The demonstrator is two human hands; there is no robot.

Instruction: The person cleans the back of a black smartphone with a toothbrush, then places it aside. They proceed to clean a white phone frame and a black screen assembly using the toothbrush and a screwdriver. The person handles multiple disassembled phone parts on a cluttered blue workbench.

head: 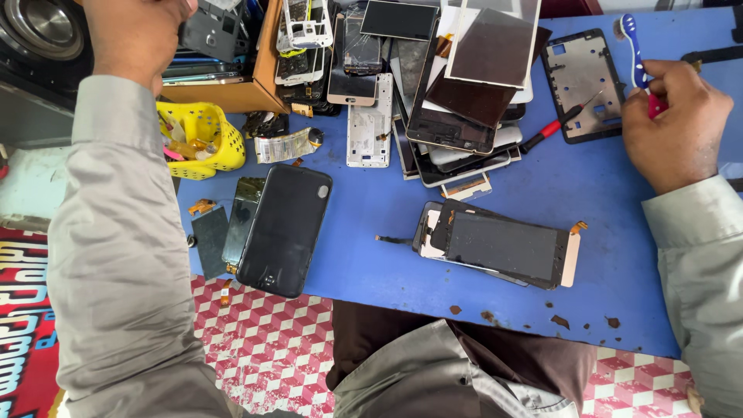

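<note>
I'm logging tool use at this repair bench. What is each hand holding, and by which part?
The right hand grips a blue-and-white plastic toothbrush low on its handle, bristle end up. The left hand shows no held thing.

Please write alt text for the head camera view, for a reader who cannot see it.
A person's right hand holds a blue-and-white toothbrush over a blue worktable strewn with dismantled phone screens, beside a red-handled screwdriver. The left hand reaches up near a yellow plastic basket.

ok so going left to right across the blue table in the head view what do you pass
yellow basket → black phone back cover → white phone frame → loose screen assembly → red screwdriver → right hand on a blue toothbrush
</note>
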